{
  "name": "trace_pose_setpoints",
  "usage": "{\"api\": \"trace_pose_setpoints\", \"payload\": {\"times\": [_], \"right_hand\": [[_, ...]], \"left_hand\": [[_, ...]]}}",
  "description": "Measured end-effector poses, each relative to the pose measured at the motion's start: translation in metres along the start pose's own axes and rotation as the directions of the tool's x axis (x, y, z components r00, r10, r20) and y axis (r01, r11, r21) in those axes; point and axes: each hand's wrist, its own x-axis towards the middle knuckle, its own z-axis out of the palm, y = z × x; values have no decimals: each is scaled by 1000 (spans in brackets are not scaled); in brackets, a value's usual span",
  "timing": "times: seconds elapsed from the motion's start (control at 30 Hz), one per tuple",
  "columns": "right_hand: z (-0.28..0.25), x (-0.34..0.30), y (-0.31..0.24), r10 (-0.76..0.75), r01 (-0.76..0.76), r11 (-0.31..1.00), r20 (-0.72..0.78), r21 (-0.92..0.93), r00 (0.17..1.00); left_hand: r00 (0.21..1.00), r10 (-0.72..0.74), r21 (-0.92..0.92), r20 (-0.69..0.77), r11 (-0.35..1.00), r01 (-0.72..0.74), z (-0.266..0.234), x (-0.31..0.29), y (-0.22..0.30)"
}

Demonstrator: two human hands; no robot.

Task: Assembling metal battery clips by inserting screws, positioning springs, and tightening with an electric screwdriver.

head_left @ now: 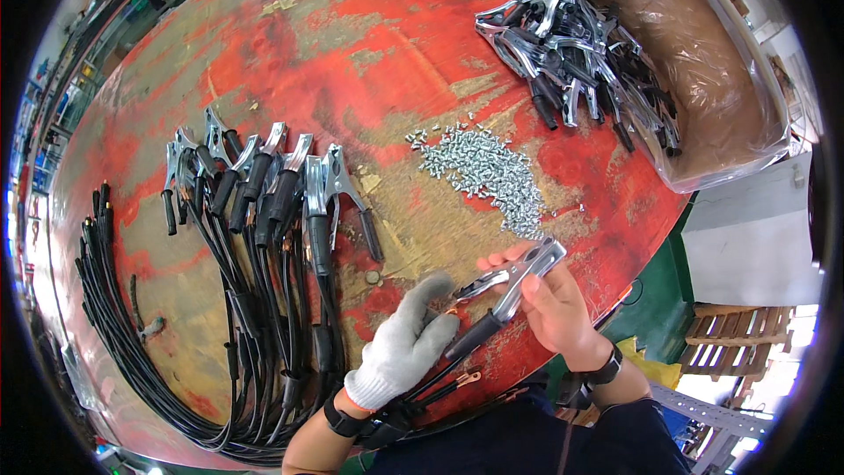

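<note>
My right hand [560, 312], bare, grips a silver ground clamp [529, 271] with black handle sleeves, its jaws tilted up and to the right. Close by on the left, my left hand [404, 345] wears a grey-white knit glove. Its fingers are closed on a black cable, a bit of copper showing at the fingertips beside the clamp's handle. Most of that grip is hidden by the glove. Below the clamp, another cable end with a copper lug [470, 378] lies near the table edge. A heap of small silver screws [488, 171] is spread just beyond my hands.
On the left of the worn red table [352, 62] lie clamps fixed to black cables [255, 299], beside a curved cable bundle [132, 352]. Loose clamps [563, 44] pile up at the far right, against a plastic-lined box [703, 53]. A wooden pallet [737, 334] stands beyond the right edge.
</note>
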Motion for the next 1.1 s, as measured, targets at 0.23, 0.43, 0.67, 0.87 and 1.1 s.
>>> {"api": "trace_pose_setpoints", "payload": {"times": [0.23, 0.43, 0.67, 0.87, 1.1], "right_hand": [[16, -5, -5, -13, 26, 996, 147, -88, 989], [18, -5, -7, -3, 15, 997, 160, -78, 987], [17, -7, -6, -32, 43, 997, 155, -71, 987], [14, -7, -6, -14, 28, 996, 160, -85, 987], [16, 5, -4, -64, 76, 996, 196, -56, 979]], "left_hand": [[994, -64, 7, 93, 998, 63, -8, 0, 17], [983, -128, -31, 129, 991, 133, -13, 0, 26], [967, -200, -87, 161, 973, 215, -9, -1, 21], [968, -207, -47, 139, 975, 215, -7, -1, 24], [961, -207, -11, 182, 977, 212, -18, 12, 23]]}}
